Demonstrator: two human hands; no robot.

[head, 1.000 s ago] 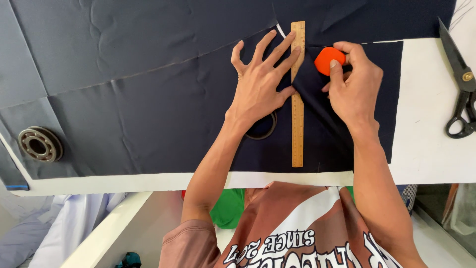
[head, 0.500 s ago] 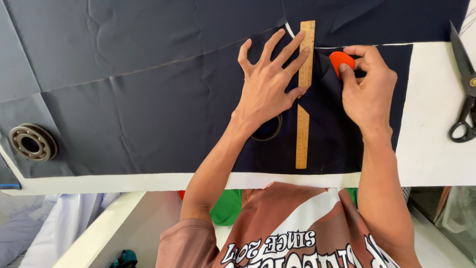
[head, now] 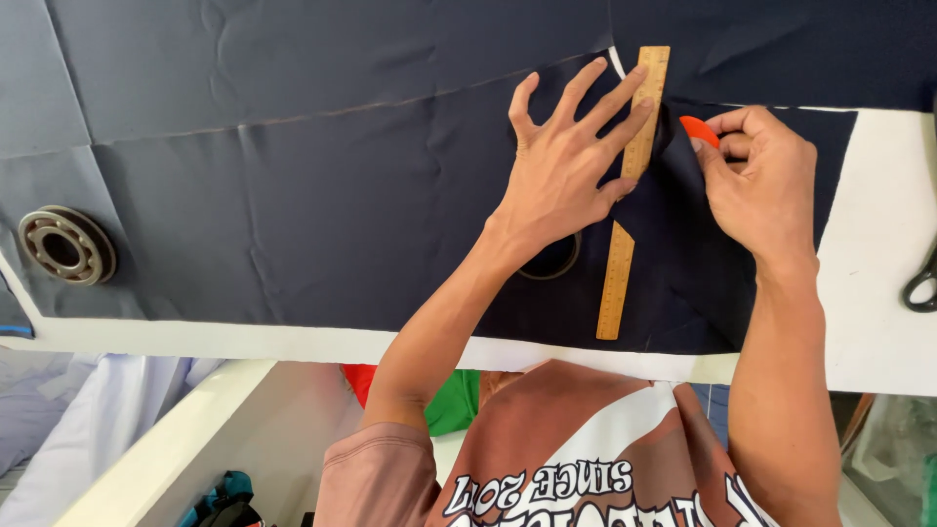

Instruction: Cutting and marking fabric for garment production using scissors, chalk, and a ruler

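Observation:
Dark navy cloth (head: 322,185) lies spread over a white table (head: 878,293). A wooden ruler (head: 630,205) rests on the cloth, running from near to far. My left hand (head: 566,171) lies flat with fingers spread, pressing the ruler and cloth down. My right hand (head: 761,185) pinches a small orange piece of tailor's chalk (head: 699,130) right beside the ruler's right edge, near its far end. Under my left wrist a dark ring-shaped object (head: 551,262) is partly hidden.
A round metal bearing (head: 63,244) sits on the cloth at the far left. Black scissor handles (head: 922,283) show at the right edge of the table. Below the table's near edge are white fabric, green and red cloth.
The view has drifted, so everything sits further right in the picture. My right hand has slid the orange chalk along the ruler's right edge toward its far end. My left hand still presses the ruler.

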